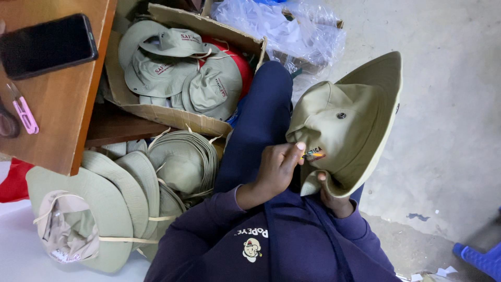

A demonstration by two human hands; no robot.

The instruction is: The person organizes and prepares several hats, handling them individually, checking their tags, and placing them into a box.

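khaki cloth is filling the right of the frame: a brimmed hat (349, 120) is being held over the lap. the left hand (276, 167) is pinching at the small embroidered patch (314, 154) on its crown, fingers pressed together; the right hand (334, 201) is gripping the brim from below, mostly hidden. the work seems to be trimming or checking the stitching, calling for a fine, steady pull. finished hats are lying in a cardboard box (172, 117) at upper centre and a stack (130, 193) at lower left, beside a wooden table (57, 141) with a phone (47, 44) on bare concrete floor (449, 104).
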